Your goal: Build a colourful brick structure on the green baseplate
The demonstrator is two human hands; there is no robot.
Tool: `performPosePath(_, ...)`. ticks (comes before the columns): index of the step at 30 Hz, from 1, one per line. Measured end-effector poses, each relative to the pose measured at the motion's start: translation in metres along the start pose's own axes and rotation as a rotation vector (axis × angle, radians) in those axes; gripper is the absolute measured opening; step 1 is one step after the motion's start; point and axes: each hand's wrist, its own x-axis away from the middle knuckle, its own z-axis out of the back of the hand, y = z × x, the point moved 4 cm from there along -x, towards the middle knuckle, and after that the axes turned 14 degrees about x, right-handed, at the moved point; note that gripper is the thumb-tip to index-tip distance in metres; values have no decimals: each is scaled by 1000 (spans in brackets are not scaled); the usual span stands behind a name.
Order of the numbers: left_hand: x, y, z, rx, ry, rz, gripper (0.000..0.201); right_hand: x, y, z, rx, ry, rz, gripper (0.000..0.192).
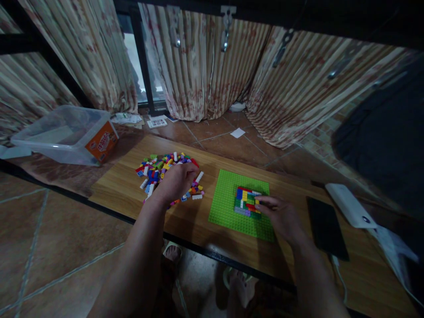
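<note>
Two hands work over a wooden worktop [198, 221]. The left hand [177, 181] curls loosely down into a heap of bricks [165, 170] near the far left corner; whether it grips one I cannot tell. The right hand [281, 216] pinches a block on the stacked bricks [247, 201] on a green baseplate [228, 207]. A dark tablet [326, 227] lies rightward, a clear tub [66, 132] on the tiled floor [39, 247] by curtains [205, 66].

The single head view looks forward and down from just above the near edge of the surface [126, 185], close, facing the curtains [205, 66] behind.
</note>
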Motion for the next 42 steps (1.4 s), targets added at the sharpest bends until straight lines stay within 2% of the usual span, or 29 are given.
performPosePath(6,-1,-2,0,-26,15,16,18,-2,4,-2,-49,16,-21,28)
performPosePath(15,0,2,1,-25,-10,11,18,-4,6,-4,-103,-29,-78,29)
performPosePath(22,0,1,1,-34,-1,7,17,-4,12,-8,-124,-48,-99,36)
performPosePath(28,1,2,1,-44,-12,38,19,-3,4,-1,-222,-31,-92,33)
performPosePath(32,1,4,2,-39,-15,51,20,-5,4,0,-156,-5,-93,32)
performPosePath(37,1,6,2,-26,-13,47,21,-10,17,-8,-94,64,-137,33)
performPosePath(42,0,4,2,-27,-17,41,22,-12,18,-10,9,82,-106,32)
